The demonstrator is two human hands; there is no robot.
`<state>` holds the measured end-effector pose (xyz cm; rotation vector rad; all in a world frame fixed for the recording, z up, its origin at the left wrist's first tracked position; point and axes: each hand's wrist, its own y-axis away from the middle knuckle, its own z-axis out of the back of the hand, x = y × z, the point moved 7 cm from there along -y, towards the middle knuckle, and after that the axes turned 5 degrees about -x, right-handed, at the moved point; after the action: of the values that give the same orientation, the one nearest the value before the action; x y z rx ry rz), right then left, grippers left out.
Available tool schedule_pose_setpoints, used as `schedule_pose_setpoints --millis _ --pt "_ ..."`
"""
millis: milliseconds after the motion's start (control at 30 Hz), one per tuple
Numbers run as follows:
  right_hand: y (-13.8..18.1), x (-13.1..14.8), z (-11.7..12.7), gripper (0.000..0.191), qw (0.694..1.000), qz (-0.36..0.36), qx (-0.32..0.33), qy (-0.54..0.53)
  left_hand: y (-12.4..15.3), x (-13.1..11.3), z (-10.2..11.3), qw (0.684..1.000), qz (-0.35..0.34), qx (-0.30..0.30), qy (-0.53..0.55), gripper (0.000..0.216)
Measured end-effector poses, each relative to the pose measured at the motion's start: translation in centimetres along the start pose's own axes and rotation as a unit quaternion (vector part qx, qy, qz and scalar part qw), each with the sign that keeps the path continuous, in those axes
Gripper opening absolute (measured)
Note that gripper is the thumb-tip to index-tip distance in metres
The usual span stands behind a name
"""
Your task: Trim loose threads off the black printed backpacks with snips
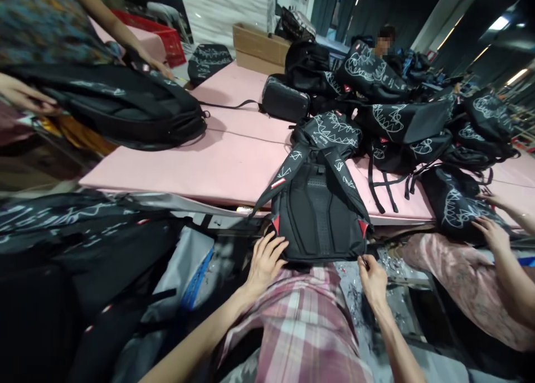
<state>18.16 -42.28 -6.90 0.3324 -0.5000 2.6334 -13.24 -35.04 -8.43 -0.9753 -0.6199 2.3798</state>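
A black backpack (321, 210) lies back side up before me, over the near edge of the pink-topped table. White scribbles mark its shoulder straps and top, and red patches show at its lower sides. My left hand (266, 260) rests at the bag's lower left corner, fingers stretched out and a little apart. At the lower right corner, my right hand (374, 280) is closed, with a small dark thing (365, 263) poking out between thumb and fingers. What that thing is, I cannot make out.
Several scribbled black backpacks (393, 121) are heaped on the pink table (234, 165) at the right. A person at the left holds another black backpack (137, 107); a co-worker's hands (493, 235) touch one at the right. A cardboard box (261, 48) stands behind. More bags (83, 249) lie at my left.
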Motion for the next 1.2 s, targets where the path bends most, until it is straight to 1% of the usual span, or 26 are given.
schedule_pose_setpoints --millis 33,67,100,167,200,233,267,300,333,367,400,433,467,500,533,567,600,667,700,733,833,933,1033,1200 --pt "0.0 -0.2 -0.1 0.046 1.0 -0.004 0.008 -0.008 0.9 0.3 0.1 0.998 0.051 -0.022 0.022 0.031" --pt "0.1 -0.3 -0.2 0.047 1.0 -0.01 0.016 -0.019 1.8 0.4 0.1 0.993 0.103 -0.03 0.049 0.027" --pt "0.1 -0.4 -0.2 0.047 0.999 -0.014 0.024 -0.031 2.6 0.5 -0.2 0.985 0.15 -0.024 0.079 0.023" --pt "0.3 -0.4 0.1 0.047 0.998 -0.024 0.028 -0.058 3.6 0.0 -1.0 0.963 0.224 0.029 0.147 0.019" --pt "0.6 -0.3 0.4 0.047 0.997 -0.03 0.02 -0.07 3.8 -0.3 -1.5 0.944 0.263 0.067 0.186 0.02" --pt "0.9 -0.1 0.8 0.047 0.996 -0.035 0.006 -0.082 3.9 -0.6 -2.1 0.913 0.317 0.103 0.233 0.024" --pt "1.4 0.1 1.2 0.047 0.995 -0.04 -0.011 -0.095 4.0 -1.0 -2.8 0.865 0.384 0.138 0.293 0.028" --pt "2.0 0.5 1.6 0.048 0.993 -0.043 -0.025 -0.107 4.2 -1.6 -3.5 0.796 0.455 0.168 0.362 0.033" --pt "2.7 1.0 1.8 0.048 0.992 -0.042 -0.034 -0.117 4.2 -2.4 -4.1 0.714 0.518 0.187 0.432 0.037" --pt "3.5 1.6 1.8 0.047 0.991 -0.038 -0.035 -0.124 4.1 -3.4 -4.5 0.633 0.568 0.188 0.492 0.039" --pt "4.2 2.4 1.6 0.047 0.991 -0.028 -0.026 -0.129 3.9 -4.1 -4.7 0.568 0.6 0.173 0.537 0.037" --pt "4.9 3.3 1.2 0.046 0.991 -0.014 -0.011 -0.132 3.7 -4.5 -4.8 0.527 0.616 0.149 0.566 0.034" --pt "5.4 4.3 0.8 0.046 0.991 0.005 0.005 -0.136 3.6 -4.6 -4.8 0.511 0.624 0.123 0.578 0.03" --pt "5.9 5.3 0.3 0.044 0.99 0.028 0.021 -0.139 3.7 -4.4 -4.7 0.515 0.624 0.102 0.58 0.028" --pt "6.3 6.4 -0.1 0.042 0.988 0.053 0.032 -0.144 3.8 -4.0 -4.5 0.532 0.615 0.09 0.575 0.027" --pt "6.5 7.5 -0.5 0.038 0.985 0.079 0.039 -0.149 4.0 -3.5 -4.3 0.56 0.602 0.082 0.564 0.027" --pt "6.7 8.6 -0.8 0.035 0.982 0.107 0.043 -0.152 4.2 -2.9 -4.0 0.595 0.585 0.074 0.546 0.028" --pt "6.7 10.5 -1.3 0.028 0.975 0.159 0.041 -0.152 4.4 -1.8 -3.4 0.659 0.551 0.057 0.509 0.03" --pt "6.7 11.4 -1.5 0.026 0.971 0.183 0.035 -0.147 4.4 -1.5 -3.2 0.68 0.538 0.051 0.496 0.03" --pt "6.6 12.2 -1.6 0.024 0.969 0.203 0.029 -0.139 4.3 -1.3 -3.0 0.692 0.529 0.048 0.489 0.029" --pt "6.5 13.9 -2.0 0.022 0.966 0.239 0.014 -0.097 3.9 -1.6 -2.8 0.7 0.518 0.046 0.489 0.028" --pt "6.7 14.9 -2.2 0.02 0.964 0.26 0.007 -0.059 3.4 -2.0 -2.6 0.707 0.511 0.043 0.487 0.026" --pt "6.9 15.3 -2.2 0.02 0.963 0.264 0.003 -0.046 3.2 -2.0 -2.6 0.713 0.504 0.048 0.485 0.025" --pt "7.0 15.2 -2.1 0.019 0.966 0.254 -0.006 -0.053 3.3 -1.7 -2.6 0.715 0.496 0.055 0.49 0.025"
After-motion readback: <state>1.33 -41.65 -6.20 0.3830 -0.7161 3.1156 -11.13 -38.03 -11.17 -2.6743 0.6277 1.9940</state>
